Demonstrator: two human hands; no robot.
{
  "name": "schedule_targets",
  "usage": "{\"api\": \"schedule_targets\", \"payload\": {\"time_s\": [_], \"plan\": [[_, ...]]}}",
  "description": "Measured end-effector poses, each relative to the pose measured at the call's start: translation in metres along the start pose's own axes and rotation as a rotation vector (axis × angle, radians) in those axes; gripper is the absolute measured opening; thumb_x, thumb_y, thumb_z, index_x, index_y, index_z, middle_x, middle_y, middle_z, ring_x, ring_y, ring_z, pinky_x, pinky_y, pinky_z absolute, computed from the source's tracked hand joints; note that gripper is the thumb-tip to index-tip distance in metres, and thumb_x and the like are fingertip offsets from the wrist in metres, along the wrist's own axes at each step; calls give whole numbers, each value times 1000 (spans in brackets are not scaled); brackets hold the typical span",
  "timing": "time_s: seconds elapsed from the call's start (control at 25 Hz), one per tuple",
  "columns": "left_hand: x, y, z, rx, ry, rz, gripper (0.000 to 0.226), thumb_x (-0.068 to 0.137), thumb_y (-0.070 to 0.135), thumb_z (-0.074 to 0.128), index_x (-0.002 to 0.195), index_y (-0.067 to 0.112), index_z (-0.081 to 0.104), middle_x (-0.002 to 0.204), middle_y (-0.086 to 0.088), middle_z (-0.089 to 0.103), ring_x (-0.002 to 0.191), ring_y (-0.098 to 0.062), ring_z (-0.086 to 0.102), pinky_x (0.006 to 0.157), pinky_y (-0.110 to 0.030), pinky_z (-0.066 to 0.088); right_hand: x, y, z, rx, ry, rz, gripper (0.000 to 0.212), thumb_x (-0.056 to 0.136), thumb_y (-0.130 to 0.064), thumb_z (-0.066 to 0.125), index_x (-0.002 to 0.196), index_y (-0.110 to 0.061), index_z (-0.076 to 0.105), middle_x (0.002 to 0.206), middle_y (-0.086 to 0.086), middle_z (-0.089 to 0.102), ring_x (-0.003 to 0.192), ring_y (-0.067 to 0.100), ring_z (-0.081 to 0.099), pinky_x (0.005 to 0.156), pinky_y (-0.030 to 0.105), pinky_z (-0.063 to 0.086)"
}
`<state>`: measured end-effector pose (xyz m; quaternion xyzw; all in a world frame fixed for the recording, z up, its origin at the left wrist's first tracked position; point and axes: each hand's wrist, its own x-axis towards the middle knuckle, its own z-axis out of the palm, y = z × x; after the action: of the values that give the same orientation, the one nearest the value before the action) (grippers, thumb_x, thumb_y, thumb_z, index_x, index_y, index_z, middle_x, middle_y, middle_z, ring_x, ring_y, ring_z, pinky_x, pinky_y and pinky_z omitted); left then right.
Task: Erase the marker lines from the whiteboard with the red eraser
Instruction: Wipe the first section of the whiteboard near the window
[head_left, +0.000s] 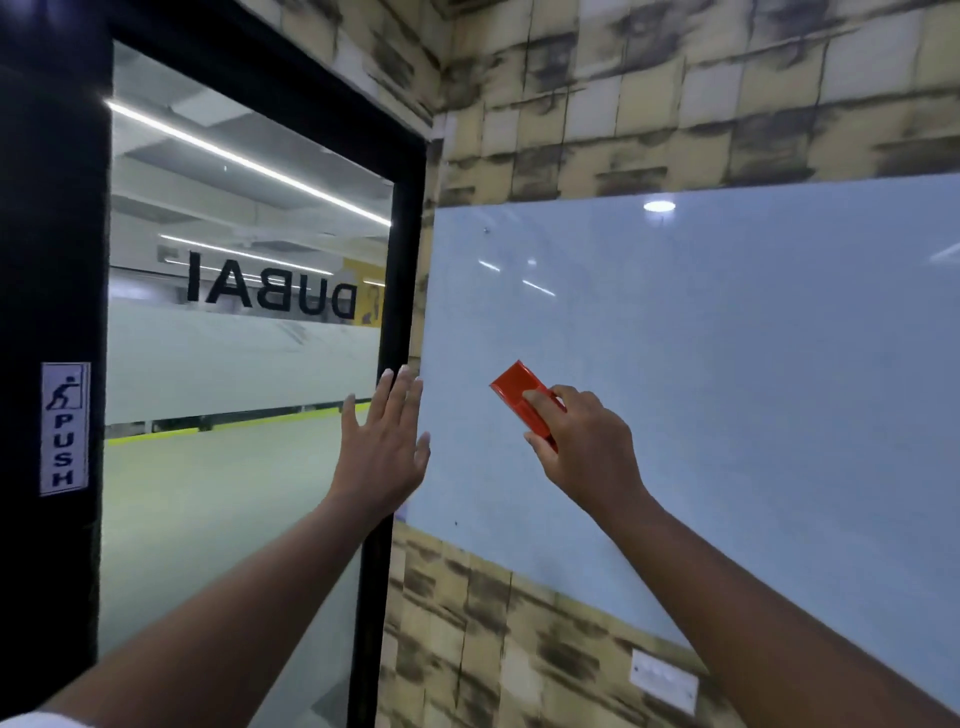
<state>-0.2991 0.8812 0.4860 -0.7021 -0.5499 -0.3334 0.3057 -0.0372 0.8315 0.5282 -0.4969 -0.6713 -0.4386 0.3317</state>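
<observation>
We are facing a pale whiteboard (727, 364) mounted on a tan, brick-patterned wall (623, 104), and our right hand (587, 447) is gripping the red eraser (522, 397), fingers and thumb curled round its lower end. The eraser is sitting tilted against the board's lower left area, its free end pointing up and to the left. We are seeing no clear marker lines on the board where the eraser is resting; only faint smudges and ceiling-light reflections are showing on the glossy surface.

Our left hand (382, 441) is lying raised with its fingers straight and slightly spread, holding nothing, at the board's left edge, where the board is meeting the black door frame (405, 260). Whether the palm is actually pressing on the surface, we cannot tell.

To the left, a glass door (234, 364) is showing the word DUBAI in reverse, and a PUSH sticker (65, 428) is sitting on the frame's left side. A white switch plate (665, 678) is sitting on the wall below the board.
</observation>
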Motion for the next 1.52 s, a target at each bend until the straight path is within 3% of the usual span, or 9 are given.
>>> {"api": "schedule_targets", "payload": {"time_s": [0.36,0.8,1.08,1.24,1.52], "plan": [[107,-97,86,103,95,7,76,92,41,37,157,3,47,166,-19,42,153,-38,44,109,-72,44,100,-21,143,-2,57,-122,59,69,-38,92,120,-18,69,107,6,73,79,26,70,59,30,54],[238,-214,236,46,213,123,72,92,38,41,155,5,51,166,-16,43,154,-34,41,109,-67,45,244,-56,336,-86,141,-4,60,67,-34,93,120,-17,70,104,6,73,77,27,69,58,33,55],[311,-231,321,43,268,221,72,94,42,41,155,5,53,167,-16,42,153,-34,43,112,-66,46,306,-24,422,-143,198,49,61,63,-30,94,118,-18,71,94,2,70,69,26,64,49,34,51],[367,-229,366,27,251,227,72,94,45,40,152,5,57,164,-15,47,150,-34,47,106,-67,51,341,6,468,-202,235,-37,59,63,-31,94,115,-17,70,96,0,69,71,26,63,53,34,51],[471,-230,433,57,304,239,70,96,43,39,152,4,56,163,-14,48,151,-33,47,108,-67,50,429,52,529,-199,392,15,56,68,-31,89,118,-15,69,98,-1,71,75,27,63,54,34,52]]}}
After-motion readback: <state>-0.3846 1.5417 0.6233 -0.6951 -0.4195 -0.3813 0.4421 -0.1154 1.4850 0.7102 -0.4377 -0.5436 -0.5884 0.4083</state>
